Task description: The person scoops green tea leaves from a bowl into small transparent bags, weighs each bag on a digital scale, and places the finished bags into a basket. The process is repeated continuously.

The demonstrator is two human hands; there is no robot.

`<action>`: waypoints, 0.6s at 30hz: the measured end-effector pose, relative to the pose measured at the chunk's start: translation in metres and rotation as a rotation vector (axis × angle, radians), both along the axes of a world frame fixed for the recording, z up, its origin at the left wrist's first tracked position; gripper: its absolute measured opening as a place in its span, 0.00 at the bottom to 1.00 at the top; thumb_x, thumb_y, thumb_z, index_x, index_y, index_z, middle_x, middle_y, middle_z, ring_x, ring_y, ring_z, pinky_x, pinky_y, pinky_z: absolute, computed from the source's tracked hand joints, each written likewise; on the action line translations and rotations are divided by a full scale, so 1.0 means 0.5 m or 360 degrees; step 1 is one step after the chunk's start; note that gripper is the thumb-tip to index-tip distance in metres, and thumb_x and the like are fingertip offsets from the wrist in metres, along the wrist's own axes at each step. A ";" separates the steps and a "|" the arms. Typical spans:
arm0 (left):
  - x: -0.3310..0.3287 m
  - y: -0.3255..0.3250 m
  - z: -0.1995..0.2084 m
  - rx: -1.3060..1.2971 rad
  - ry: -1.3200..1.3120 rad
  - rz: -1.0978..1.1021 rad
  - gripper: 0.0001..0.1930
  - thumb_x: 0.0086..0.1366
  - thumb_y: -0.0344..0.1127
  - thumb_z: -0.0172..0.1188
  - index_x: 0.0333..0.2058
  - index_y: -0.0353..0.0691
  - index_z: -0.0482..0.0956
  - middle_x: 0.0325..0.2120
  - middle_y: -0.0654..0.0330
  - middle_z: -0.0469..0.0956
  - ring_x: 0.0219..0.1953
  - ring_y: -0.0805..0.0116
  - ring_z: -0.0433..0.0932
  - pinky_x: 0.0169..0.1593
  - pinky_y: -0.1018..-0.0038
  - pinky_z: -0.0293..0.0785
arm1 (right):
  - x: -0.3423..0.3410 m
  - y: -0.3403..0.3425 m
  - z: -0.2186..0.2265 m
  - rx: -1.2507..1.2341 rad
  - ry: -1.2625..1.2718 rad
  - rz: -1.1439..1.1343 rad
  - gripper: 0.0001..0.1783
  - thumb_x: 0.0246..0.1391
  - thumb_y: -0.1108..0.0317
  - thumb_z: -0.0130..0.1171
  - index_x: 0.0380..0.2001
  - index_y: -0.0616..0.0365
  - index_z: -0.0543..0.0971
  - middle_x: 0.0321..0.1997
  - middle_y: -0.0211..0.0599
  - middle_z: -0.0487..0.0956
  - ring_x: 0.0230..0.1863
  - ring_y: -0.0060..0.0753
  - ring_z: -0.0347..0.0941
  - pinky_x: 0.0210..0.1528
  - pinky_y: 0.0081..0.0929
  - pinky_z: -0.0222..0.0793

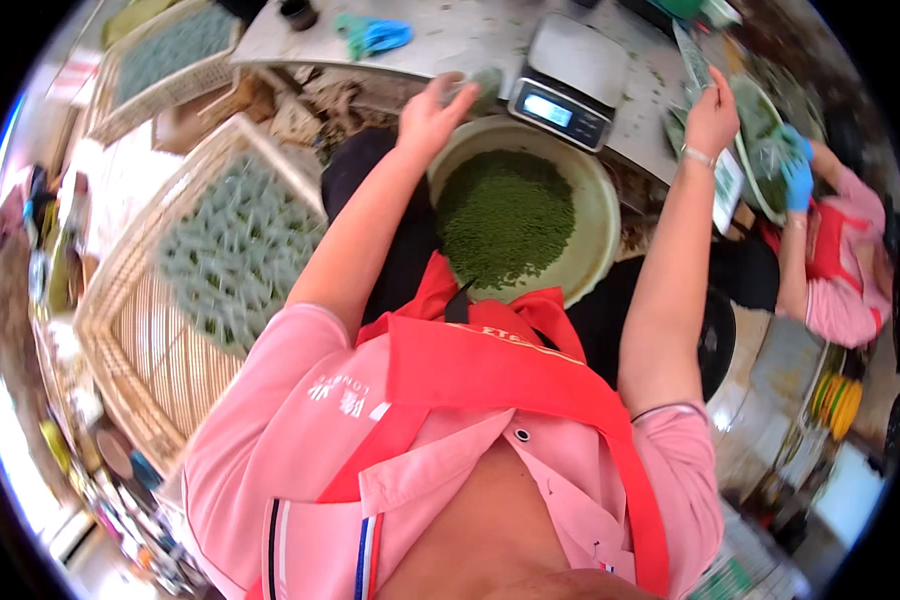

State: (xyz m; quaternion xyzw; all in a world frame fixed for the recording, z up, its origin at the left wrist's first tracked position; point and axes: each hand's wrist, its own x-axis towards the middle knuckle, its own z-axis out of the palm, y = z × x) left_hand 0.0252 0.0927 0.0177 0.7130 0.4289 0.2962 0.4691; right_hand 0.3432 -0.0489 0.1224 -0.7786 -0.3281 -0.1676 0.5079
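Note:
My left hand (432,118) is closed at the fingertips on a small clear packet (486,90) with green contents, above the far rim of a pale round basin (602,232). Loose dark green plant bits (505,212) heap up inside this basin, which stands between my knees. On the right, my right hand (712,118) is raised by the table's edge and pinches a narrow clear packet (691,58) with a greenish tint. Between my two hands a digital scale (576,62) sits on the metal table, its display lit and its platform bare.
To my left stands a woven basket (120,270) with many filled packets (235,245); a second basket (105,120) lies beyond. A crumpled blue glove (382,36) and a black cup (298,13) are on the table (450,40). At right, a co-worker's blue-gloved hands (796,170) hold a clear bag.

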 end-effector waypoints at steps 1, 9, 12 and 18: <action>-0.005 -0.006 0.009 0.0047 -0.0070 0.0020 0.32 0.56 0.62 0.54 0.48 0.39 0.74 0.37 0.47 0.79 0.39 0.55 0.79 0.45 0.66 0.72 | -0.052 0.019 -0.012 0.0078 -0.0257 0.0111 0.13 0.53 0.70 0.49 0.39 0.52 0.80 0.42 0.41 0.79 0.45 0.44 0.73 0.51 0.32 0.67; -0.348 0.001 0.100 0.0245 -0.0456 0.0474 0.19 0.67 0.44 0.49 0.48 0.35 0.72 0.38 0.58 0.77 0.29 0.71 0.79 0.42 0.76 0.69 | -0.152 -0.003 -0.143 -0.0247 -0.0762 0.0611 0.16 0.49 0.75 0.52 0.43 0.62 0.77 0.47 0.47 0.76 0.49 0.49 0.70 0.54 0.39 0.63; -0.656 -0.010 0.098 0.0720 0.0132 0.1033 0.25 0.65 0.55 0.48 0.51 0.43 0.71 0.25 0.56 0.81 0.34 0.63 0.78 0.42 0.68 0.71 | -0.256 -0.069 -0.123 -0.0242 -0.0239 0.0563 0.13 0.54 0.72 0.52 0.43 0.61 0.77 0.45 0.43 0.78 0.47 0.40 0.73 0.51 0.32 0.66; -1.013 -0.082 0.114 0.0362 0.0945 0.1958 0.32 0.62 0.63 0.43 0.49 0.39 0.71 0.41 0.43 0.76 0.46 0.48 0.75 0.49 0.57 0.68 | -0.374 -0.144 -0.303 -0.1009 0.0532 0.1160 0.12 0.56 0.69 0.53 0.42 0.60 0.77 0.40 0.39 0.80 0.42 0.31 0.75 0.45 0.26 0.69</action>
